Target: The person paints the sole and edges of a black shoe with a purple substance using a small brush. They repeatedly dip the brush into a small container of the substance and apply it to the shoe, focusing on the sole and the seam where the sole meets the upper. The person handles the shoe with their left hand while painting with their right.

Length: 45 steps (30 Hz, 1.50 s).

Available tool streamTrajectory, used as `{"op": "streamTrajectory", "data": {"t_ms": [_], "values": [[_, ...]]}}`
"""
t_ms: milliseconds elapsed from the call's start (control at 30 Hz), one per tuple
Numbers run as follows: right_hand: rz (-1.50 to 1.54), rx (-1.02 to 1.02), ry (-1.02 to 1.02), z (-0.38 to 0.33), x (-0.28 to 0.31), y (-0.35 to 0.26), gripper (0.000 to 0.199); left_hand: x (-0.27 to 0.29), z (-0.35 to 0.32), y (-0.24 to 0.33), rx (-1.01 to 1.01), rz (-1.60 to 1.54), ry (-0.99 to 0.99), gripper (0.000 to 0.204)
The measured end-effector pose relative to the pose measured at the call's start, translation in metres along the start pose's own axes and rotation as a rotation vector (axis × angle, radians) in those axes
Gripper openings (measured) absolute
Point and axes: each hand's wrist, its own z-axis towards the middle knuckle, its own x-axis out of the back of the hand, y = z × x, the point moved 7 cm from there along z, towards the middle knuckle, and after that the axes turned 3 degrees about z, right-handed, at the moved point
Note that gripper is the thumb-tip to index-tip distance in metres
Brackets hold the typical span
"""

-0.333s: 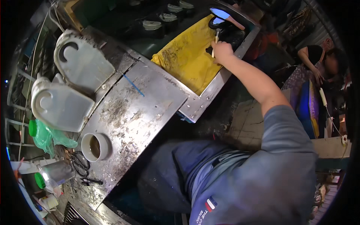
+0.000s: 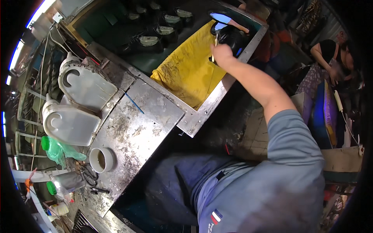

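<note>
My right hand point(image 2: 224, 55) reaches forward over the yellow cloth point(image 2: 182, 64), which lines a metal-edged tray. Its fingers are closed round a small brush point(image 2: 215, 47) with a pale, thin handle. The brush's upper end lies close to a glossy black piece point(image 2: 232, 37) at the tray's far end; whether it touches is too small to tell. Beyond that piece is a dark-rimmed oval thing with a bright blue surface point(image 2: 221, 18) and a pinkish strip, whose kind I cannot make out. My left hand does not show.
Several grey-topped dark forms point(image 2: 149, 40) stand on the green surface behind the cloth. On the stained metal bench point(image 2: 155, 105) are two whitish plastic jugs point(image 2: 72, 124), a white cup point(image 2: 101, 160) of brownish liquid, scissors point(image 2: 90, 174) and a blue stick point(image 2: 134, 102). Another person point(image 2: 330, 58) works at far right.
The view has shifted, with the bench sitting a little lower. My right hand stays by the black piece with the brush, slightly farther left in the picture.
</note>
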Motion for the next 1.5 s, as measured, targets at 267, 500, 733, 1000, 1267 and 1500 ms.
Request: {"op": "streamTrajectory", "data": {"t_ms": [267,500,733,1000,1267,1500], "values": [[0.61,-0.266,0.546,-0.022,0.18,0.165,0.053,0.065,-0.025,0.115,-0.031,-0.457,-0.19,0.074],[1.882,0.789,0.445,-0.139,0.323,0.03,0.073,0.037,-0.036,0.211,-0.364,-0.905,-0.614,0.099],[2.056,1.423,0.071,-0.257,0.378,-0.166,0.055,0.13,-0.075,0.369,-0.767,-1.59,-0.757,0.091],[2.188,1.746,-0.593,-0.35,0.397,-0.327,0.071,0.102,-0.125,0.355,-0.173,-2.409,-1.302,0.071],[1.796,1.344,-0.179,-0.309,0.37,-0.363,0.029,0.022,-0.226,0.281,0.69,-2.719,-1.483,0.059],[1.324,1.198,0.272,-0.23,0.395,-0.359,0.03,0.025,-0.235,0.253,0.519,-2.451,-1.401,0.096]]}}
